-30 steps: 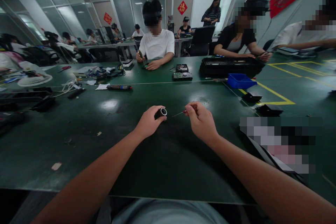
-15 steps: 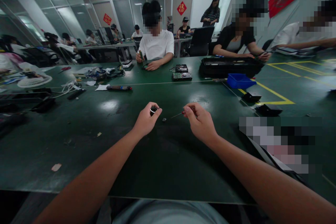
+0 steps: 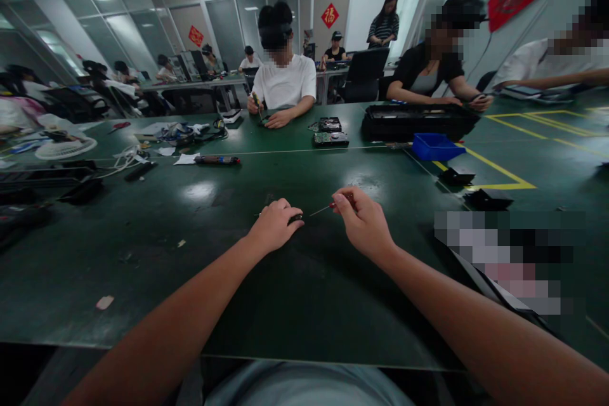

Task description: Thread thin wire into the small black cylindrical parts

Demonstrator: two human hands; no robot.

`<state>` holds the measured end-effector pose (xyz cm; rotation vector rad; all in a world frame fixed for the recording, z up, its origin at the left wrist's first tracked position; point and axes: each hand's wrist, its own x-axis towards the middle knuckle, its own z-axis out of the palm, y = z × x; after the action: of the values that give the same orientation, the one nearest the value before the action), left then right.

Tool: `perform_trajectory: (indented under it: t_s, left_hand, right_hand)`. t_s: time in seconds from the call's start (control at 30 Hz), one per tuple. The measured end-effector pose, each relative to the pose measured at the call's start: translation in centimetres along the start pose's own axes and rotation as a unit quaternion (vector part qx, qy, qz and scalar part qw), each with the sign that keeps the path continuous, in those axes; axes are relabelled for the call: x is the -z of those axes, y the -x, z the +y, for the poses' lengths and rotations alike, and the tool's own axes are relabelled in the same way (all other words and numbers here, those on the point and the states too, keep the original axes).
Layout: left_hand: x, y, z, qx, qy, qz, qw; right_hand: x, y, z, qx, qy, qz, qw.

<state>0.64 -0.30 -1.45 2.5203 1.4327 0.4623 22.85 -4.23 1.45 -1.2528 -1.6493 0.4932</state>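
Left hand (image 3: 273,226): palm down, fingers curled, thumb beneath; forearm rising from lower left. Right hand (image 3: 361,219): thumb pinched to bent index finger, forearm slanting away behind grip, lower right.

My tool (image 3: 332,205) shows red at its handle. I see a dark green table (image 3: 295,304) with yellow lines (image 3: 504,188) at right.

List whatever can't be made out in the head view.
- Dark part: head view, mostly hidden by the left hand.
- Tool: head view, handle largely covered by the right hand; tip too small to tell its shape.
- Flat item at right: head view, markings covered by pixelation.
- Black pieces at far left: head view, cut off by the left edge and too dark for detail.
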Motion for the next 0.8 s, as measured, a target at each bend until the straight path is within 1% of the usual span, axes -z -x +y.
perform_trajectory:
  t_s: [0.13, 0.2, 0.27, 0.37, 0.43, 0.47, 0.53, 0.57, 0.67, 0.7, 0.73, 0.77, 0.8]
  left_hand:
    - [0.0, -0.1, 0.2, -0.007, 0.006, 0.004, 1.0]
    - [0.4, -0.2, 0.1, -0.005, 0.031, 0.012, 0.999]
    - [1.0, -0.2, -0.1, 0.005, 0.071, 0.033, 0.997]
    - [2.6, -0.3, -0.8, 0.049, 0.152, 0.079, 0.984]
    - [3.8, -0.4, -1.5, 0.104, 0.234, 0.103, 0.961]
    - [4.4, -0.4, -1.9, 0.138, 0.284, 0.115, 0.942]
    - [5.7, -0.3, -3.0, 0.2, 0.392, 0.143, 0.887]
    - [6.4, -0.1, -3.6, 0.224, 0.446, 0.161, 0.851]
    - [8.5, 0.8, -5.8, 0.28, 0.586, 0.203, 0.733]
    - [9.3, 1.3, -6.6, 0.3, 0.616, 0.215, 0.696]
    - [10.0, 1.9, -7.3, 0.318, 0.636, 0.224, 0.667]
    - [10.7, 2.6, -8.1, 0.335, 0.645, 0.236, 0.645]
    - [11.4, 3.3, -8.9, 0.353, 0.645, 0.249, 0.631]
  right_hand:
    - [-0.1, 0.0, 0.2, 0.004, -0.006, 0.0, 1.0]
    - [-0.1, 0.0, 0.3, 0.005, -0.011, 0.002, 1.0]
    - [-0.1, 0.0, 0.4, 0.006, -0.014, 0.001, 1.0]
    - [0.0, 0.0, 0.3, 0.006, -0.016, -0.002, 1.0]
    - [0.0, 0.0, 0.3, 0.004, -0.016, -0.006, 1.0]
    - [0.0, 0.0, 0.3, 0.004, -0.016, -0.007, 1.0]
    - [0.1, 0.0, 0.2, 0.001, -0.019, -0.007, 1.0]
    - [0.1, 0.0, 0.2, 0.0, -0.021, -0.007, 1.0]
    - [0.1, 0.0, 0.2, -0.004, -0.025, -0.008, 1.0]
    - [0.1, -0.1, 0.2, -0.005, -0.025, -0.008, 1.0]
    - [0.1, -0.1, 0.2, -0.007, -0.026, -0.009, 1.0]
    - [0.1, -0.1, 0.2, -0.009, -0.027, -0.009, 1.0]
    - [0.1, -0.1, 0.2, -0.01, -0.028, -0.009, 1.0]
